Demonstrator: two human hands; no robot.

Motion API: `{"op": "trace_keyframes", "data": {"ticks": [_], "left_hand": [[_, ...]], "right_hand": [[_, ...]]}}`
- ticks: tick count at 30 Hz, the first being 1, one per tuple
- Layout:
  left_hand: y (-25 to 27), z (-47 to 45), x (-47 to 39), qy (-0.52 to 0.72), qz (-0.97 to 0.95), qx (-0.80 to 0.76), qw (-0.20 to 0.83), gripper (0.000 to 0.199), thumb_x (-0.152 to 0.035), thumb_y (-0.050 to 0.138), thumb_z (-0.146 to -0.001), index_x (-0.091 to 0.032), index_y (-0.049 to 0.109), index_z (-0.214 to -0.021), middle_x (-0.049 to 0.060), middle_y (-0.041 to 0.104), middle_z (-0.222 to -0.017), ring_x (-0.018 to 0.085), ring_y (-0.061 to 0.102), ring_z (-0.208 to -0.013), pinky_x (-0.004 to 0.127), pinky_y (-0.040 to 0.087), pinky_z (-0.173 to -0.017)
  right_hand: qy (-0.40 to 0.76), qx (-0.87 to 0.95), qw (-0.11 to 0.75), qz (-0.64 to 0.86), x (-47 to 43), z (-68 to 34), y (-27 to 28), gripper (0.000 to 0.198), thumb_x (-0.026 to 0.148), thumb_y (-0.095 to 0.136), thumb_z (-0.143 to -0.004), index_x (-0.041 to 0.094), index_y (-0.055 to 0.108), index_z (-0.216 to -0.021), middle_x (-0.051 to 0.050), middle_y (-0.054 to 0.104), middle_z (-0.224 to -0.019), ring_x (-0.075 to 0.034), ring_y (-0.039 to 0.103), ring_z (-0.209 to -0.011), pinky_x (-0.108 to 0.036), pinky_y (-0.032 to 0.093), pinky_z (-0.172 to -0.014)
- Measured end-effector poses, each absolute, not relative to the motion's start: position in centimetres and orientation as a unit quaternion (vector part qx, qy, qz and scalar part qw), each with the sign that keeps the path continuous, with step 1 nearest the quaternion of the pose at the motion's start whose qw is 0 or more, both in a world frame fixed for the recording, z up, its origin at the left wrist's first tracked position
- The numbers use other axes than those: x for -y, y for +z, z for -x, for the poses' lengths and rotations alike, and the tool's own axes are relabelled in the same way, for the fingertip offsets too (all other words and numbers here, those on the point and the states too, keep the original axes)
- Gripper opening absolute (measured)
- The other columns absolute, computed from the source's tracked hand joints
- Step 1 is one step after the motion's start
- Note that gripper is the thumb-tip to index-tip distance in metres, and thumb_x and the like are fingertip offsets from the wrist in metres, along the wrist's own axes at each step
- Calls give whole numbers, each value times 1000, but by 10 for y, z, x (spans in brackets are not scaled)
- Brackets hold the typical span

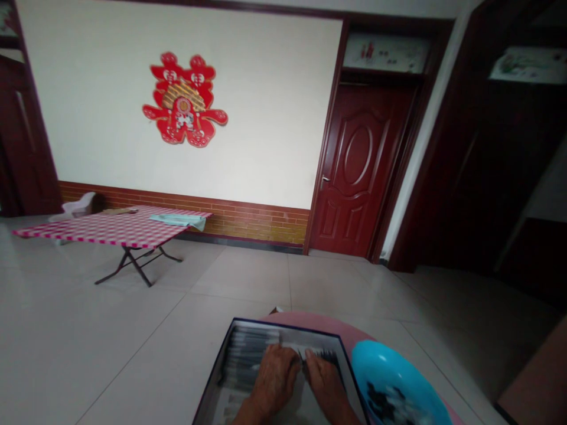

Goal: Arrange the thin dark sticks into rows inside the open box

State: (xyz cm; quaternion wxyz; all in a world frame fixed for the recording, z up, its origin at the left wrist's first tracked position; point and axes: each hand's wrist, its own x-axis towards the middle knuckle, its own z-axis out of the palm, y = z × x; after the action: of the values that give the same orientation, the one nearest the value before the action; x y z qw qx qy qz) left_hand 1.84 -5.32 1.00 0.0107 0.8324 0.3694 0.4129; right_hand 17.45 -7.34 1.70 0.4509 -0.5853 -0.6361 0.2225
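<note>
My left hand (275,375) and my right hand (325,381) meet over a shallow dark-rimmed box (287,323). Both are closed, fingertips pinching a small slender dark piece (302,358) with a pointed tip; its exact kind is too small to tell. Left of my left hand, a row of long thin dark sticks with pale ends (245,354) lies side by side in the box, blurred. Beyond my right hand are more short dark pointed pieces (328,355). To the right, a blue plastic basin (390,357) holds small black and whitish pieces (392,404).
The box and basin rest on a round pink tabletop (310,319). Further off at left, a folding table with a pink checked cover (115,227) bears a light-green cloth (179,220), with a white chair (80,205) behind it. A dark red door (357,171) is in the far wall.
</note>
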Motion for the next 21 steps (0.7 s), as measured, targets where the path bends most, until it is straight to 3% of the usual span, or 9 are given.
{"op": "trace_keyframes", "data": {"ticks": [3,6,13,21], "left_hand": [[8,-16,52,407,-830,-381,4,14,-17,46,-89,-21,58,-82,3,64,-77,20,57,-74,32,42,-70],[7,-16,52,401,-834,-380,5,13,-17,47,-88,-21,58,-82,2,64,-76,20,57,-74,32,42,-71],[6,-20,53,395,-841,-368,5,13,-15,47,-87,-20,57,-80,2,64,-75,20,57,-73,32,42,-71],[5,-18,52,385,-833,-396,12,11,-16,50,-86,-21,59,-82,2,65,-78,20,58,-76,32,43,-72]], "right_hand": [[229,653,441,572,75,-175,23,42,56,41,-85,22,62,-74,-9,68,-78,-23,61,-76,-32,45,-73],[227,668,427,565,75,-175,24,32,48,44,-84,22,58,-73,-7,66,-77,-22,60,-75,-31,44,-72],[234,646,406,603,74,-172,20,48,55,33,-88,24,51,-56,-4,58,-57,-19,53,-58,-31,38,-60],[226,670,415,573,74,-175,23,34,49,42,-84,21,57,-72,-6,65,-75,-20,57,-73,-29,42,-69]]}}
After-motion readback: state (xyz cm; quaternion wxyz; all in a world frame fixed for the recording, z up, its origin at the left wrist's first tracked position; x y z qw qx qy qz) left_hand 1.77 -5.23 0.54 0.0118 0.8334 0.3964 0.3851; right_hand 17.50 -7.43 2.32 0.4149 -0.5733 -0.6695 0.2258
